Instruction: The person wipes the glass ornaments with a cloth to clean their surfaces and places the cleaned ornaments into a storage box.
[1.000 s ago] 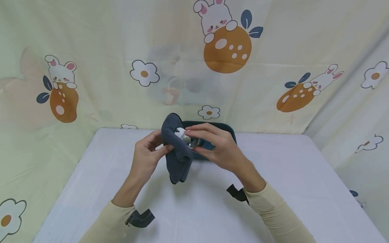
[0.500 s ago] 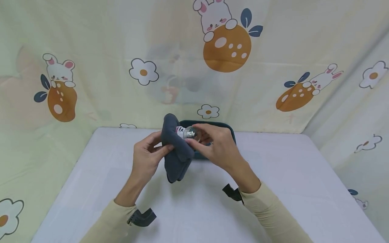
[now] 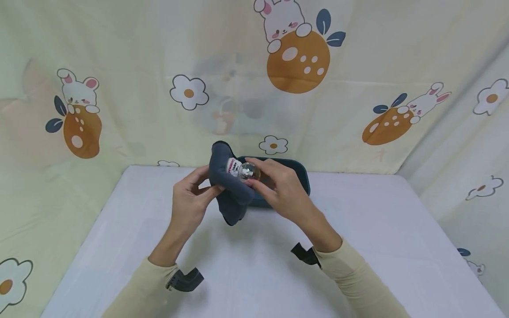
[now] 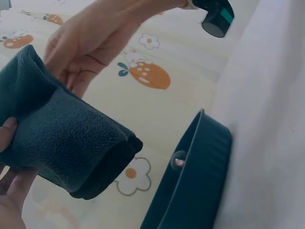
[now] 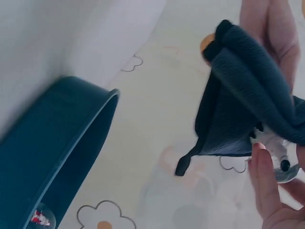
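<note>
My left hand holds a folded dark blue-grey cloth, thumb in front and fingers behind it. The cloth wraps partly around a small snow globe, whose white base with red and black lettering sits in the fold. My right hand pinches the clear dome between thumb and fingers; a silvery figure shows inside. In the right wrist view the cloth drapes over the globe, hiding much of its base. In the left wrist view the cloth hides the globe.
A dark teal bin stands behind the hands at the table's back edge. Inside it lies another clear globe with a red-and-white figure. The white table meets a patterned curtain behind and at both sides.
The snow globe has turned, so its lettered base and dome now face the head camera. The right-hand fingers shifted around the dome. The cloth rose slightly and its lower end drew up.
</note>
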A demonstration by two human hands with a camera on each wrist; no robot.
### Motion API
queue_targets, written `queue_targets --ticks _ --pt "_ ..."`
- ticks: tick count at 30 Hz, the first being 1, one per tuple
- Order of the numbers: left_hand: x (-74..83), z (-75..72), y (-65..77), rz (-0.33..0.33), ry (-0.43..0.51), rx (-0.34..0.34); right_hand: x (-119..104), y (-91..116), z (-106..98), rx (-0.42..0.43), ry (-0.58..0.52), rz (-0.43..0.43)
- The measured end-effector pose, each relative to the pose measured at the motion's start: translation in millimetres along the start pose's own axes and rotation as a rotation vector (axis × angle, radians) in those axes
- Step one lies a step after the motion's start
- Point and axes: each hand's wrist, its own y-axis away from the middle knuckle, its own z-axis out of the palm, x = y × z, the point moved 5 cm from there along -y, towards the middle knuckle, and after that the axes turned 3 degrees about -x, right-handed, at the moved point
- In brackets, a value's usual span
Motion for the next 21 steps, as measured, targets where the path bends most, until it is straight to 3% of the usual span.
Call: queue_targets --ticks 7,15,21 --pt "-17.8 -6.9 -3.8 -0.053 0.031 -0.045 -4.7 1.1 -3.7 0.0 0.072 -0.2" --pt "-22.1 -11.8 -8.4 -0.195 0.032 -0.098 -11.3 4.3 -4.6 0.005 0.215 -0.405" --pt "-21.0 -9.1 -8.3 -0.196 0.048 -0.107 -11.2 5.0 -5.0 0.02 0.193 -0.399"
